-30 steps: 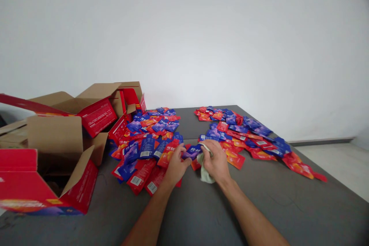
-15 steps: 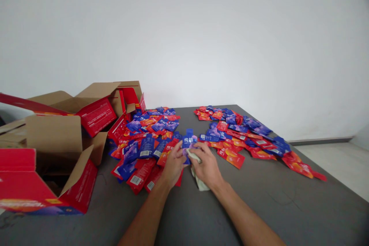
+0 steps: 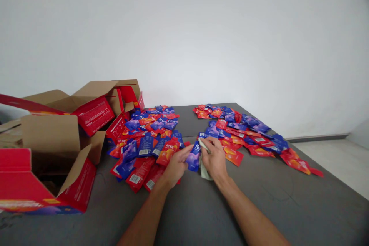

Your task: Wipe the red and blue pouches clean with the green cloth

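Note:
Between my hands is a blue and purple pouch [image 3: 193,158], tilted, with white lettering near its top. My left hand [image 3: 176,167] is closed on the pouch's left side. A pale cloth [image 3: 205,172] is bunched in my right hand [image 3: 213,158], whose fingers press it against the pouch's right upper edge. The lower end of the cloth hangs down beside the pouch. Just left of my left hand lies a pile of red and blue pouches [image 3: 145,146], some with barcodes facing up.
Another spread of red and blue pouches [image 3: 230,127] runs along the right side of the dark grey table [image 3: 259,207]. Opened red cardboard boxes [image 3: 66,184] with raised flaps stand at the left. A white wall [image 3: 184,38] rises behind the table.
The pouch has turned from upright to tilted and shifted slightly right. My right hand with the cloth has moved from the pouch's front to its right upper edge.

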A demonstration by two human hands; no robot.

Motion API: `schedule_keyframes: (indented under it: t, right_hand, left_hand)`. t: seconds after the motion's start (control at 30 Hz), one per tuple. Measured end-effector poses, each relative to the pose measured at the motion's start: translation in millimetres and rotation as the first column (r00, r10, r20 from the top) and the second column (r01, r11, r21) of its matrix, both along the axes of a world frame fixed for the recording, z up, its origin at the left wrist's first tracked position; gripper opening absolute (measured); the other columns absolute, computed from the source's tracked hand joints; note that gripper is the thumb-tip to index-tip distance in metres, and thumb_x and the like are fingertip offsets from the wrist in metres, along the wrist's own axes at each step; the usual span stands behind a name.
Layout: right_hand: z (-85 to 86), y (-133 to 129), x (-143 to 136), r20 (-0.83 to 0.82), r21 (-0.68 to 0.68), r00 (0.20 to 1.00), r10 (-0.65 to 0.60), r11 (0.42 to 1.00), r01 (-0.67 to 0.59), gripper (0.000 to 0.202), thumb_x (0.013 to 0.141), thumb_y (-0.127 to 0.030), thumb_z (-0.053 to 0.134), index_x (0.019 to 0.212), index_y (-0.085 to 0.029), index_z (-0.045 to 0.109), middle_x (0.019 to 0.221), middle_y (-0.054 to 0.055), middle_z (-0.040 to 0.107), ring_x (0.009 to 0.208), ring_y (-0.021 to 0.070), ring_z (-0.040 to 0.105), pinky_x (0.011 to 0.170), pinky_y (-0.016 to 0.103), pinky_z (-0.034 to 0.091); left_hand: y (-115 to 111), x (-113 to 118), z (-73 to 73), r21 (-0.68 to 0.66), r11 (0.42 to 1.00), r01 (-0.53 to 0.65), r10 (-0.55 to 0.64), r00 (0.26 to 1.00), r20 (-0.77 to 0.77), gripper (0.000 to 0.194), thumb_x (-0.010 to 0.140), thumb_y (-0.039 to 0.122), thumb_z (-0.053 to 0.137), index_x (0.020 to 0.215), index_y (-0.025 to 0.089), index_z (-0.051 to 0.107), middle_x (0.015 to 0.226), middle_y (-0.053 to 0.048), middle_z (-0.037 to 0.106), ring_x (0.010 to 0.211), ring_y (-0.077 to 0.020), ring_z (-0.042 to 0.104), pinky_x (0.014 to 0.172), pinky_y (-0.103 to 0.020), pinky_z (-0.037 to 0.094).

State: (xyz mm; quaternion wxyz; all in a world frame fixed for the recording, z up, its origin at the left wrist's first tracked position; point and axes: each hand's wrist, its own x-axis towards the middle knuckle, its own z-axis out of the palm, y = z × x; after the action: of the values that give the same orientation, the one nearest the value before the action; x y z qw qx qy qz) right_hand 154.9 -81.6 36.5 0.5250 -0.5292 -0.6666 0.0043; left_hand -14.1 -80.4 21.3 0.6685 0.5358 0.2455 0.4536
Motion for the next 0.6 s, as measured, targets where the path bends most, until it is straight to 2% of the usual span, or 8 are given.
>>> schedule_keyframes:
  t: [0.07,0.17,0.3,0.37,0.43,0.5,0.6]
  right_hand:
    - [-2.3,0,-2,0.025,-0.007,0.999,0.038,0.999,-0.038,0.03,0.091,-0.016,0.051,0.112,-0.022,0.072,0.108,0.01,0.063,0.1,0.0223,0.059,0.091,0.036,0.05]
    - [-5.6,-6,-12,0.1,-0.06,0.979,0.18,0.983,-0.175,0.033,0.089,-0.013,0.053,0.113,-0.025,0.072,0.109,0.008,0.064,0.102,0.0216,0.059,0.091,0.034,0.05]
    - [-6.5,-17,-27,0.206,-0.186,0.907,0.367,0.925,-0.332,0.04,0.086,-0.006,0.052,0.113,-0.029,0.071,0.109,0.005,0.065,0.106,0.0202,0.058,0.09,0.031,0.05]
    - [-7.1,-19,-31,0.214,-0.212,0.898,0.384,0.916,-0.341,0.041,0.085,-0.005,0.052,0.112,-0.029,0.071,0.109,0.004,0.065,0.106,0.0197,0.058,0.091,0.031,0.05]
    - [-8.1,-18,-31,0.19,-0.214,0.92,0.343,0.929,-0.302,0.038,0.086,-0.007,0.052,0.112,-0.028,0.071,0.11,0.005,0.065,0.106,0.0194,0.059,0.092,0.03,0.05]
    - [-8.5,-14,-28,0.161,-0.223,0.949,0.27,0.947,-0.232,0.033,0.088,-0.011,0.053,0.11,-0.026,0.072,0.111,0.006,0.065,0.105,0.0194,0.06,0.093,0.03,0.049]
    - [-6.2,-11,-21,0.158,-0.289,0.974,0.159,0.951,-0.109,0.03,0.087,-0.014,0.054,0.108,-0.024,0.073,0.111,0.007,0.066,0.103,0.0195,0.061,0.092,0.029,0.049]
  left_hand:
    - [0,0,1.3,-0.005,1.0,-0.03,0.03,1.0,0.0,0.084,0.059,-0.001,0.054,0.14,0.021,0.054,0.131,-0.011,0.065,0.113,-0.0267,0.063,0.084,-0.032,0.05]
    - [3,-2,-0.3,-0.023,0.992,-0.122,0.123,0.992,0.024,0.086,0.059,-0.001,0.055,0.143,0.02,0.051,0.128,-0.012,0.067,0.111,-0.0253,0.064,0.081,-0.029,0.051]
    - [10,-3,-5.5,-0.02,0.98,-0.199,0.2,0.977,0.067,0.08,0.066,0.003,0.061,0.143,0.02,0.048,0.126,-0.013,0.068,0.111,-0.0243,0.065,0.09,-0.034,0.051]
    - [12,-3,-7.8,-0.015,0.972,-0.234,0.235,0.97,0.059,0.076,0.07,0.006,0.062,0.143,0.019,0.046,0.126,-0.013,0.068,0.112,-0.0245,0.065,0.095,-0.038,0.05]
    - [14,-3,-9.2,0.021,0.952,-0.306,0.306,0.952,-0.002,0.074,0.071,0.006,0.06,0.142,0.018,0.046,0.128,-0.013,0.067,0.116,-0.025,0.063,0.1,-0.041,0.049]
    - [16,-5,-8.6,0.116,0.9,-0.419,0.432,0.894,-0.123,0.072,0.072,0.004,0.056,0.142,0.017,0.046,0.134,-0.013,0.063,0.124,-0.0254,0.059,0.106,-0.043,0.046]
    - [16,-13,-2.2,0.337,0.759,-0.557,0.648,0.691,-0.319,0.072,0.075,0.002,0.051,0.145,0.017,0.043,0.145,-0.012,0.054,0.137,-0.0257,0.048,0.116,-0.045,0.035]
